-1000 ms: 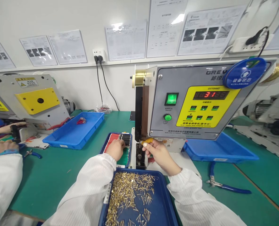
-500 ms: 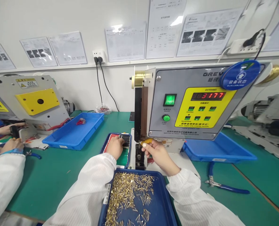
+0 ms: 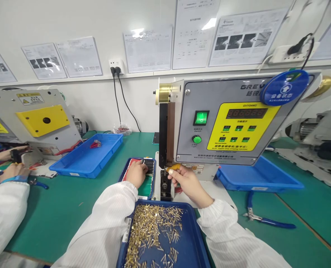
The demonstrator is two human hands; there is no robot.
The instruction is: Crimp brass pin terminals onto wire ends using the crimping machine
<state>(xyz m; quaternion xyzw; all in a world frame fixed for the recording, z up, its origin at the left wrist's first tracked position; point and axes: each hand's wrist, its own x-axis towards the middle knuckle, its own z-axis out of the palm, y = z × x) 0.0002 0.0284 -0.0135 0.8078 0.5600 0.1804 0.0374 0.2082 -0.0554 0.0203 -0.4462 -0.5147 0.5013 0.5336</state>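
My left hand (image 3: 136, 174) rests in a small blue tray (image 3: 126, 168) of red and black wires, fingers curled on the black wire ends (image 3: 149, 166). My right hand (image 3: 185, 183) is pinched on a small part at the die (image 3: 165, 182) of the grey crimping machine (image 3: 221, 119); a yellow finger cot (image 3: 173, 168) covers one fingertip. What the pinch holds is too small to name. A blue tray (image 3: 195, 238) of several loose brass terminals (image 3: 151, 227) lies close in front of me.
Blue-handled pliers (image 3: 268, 221) lie on the green mat at the right. Blue trays stand at the left (image 3: 84, 158) and behind the machine (image 3: 262, 178). A co-worker's hands (image 3: 14, 171) work at another machine (image 3: 34, 121) on the left.
My hands have stayed in place at the wire tray and the die. The machine's red counter read 3177 half a second ago and is dark now. The co-worker's hand shifted slightly.
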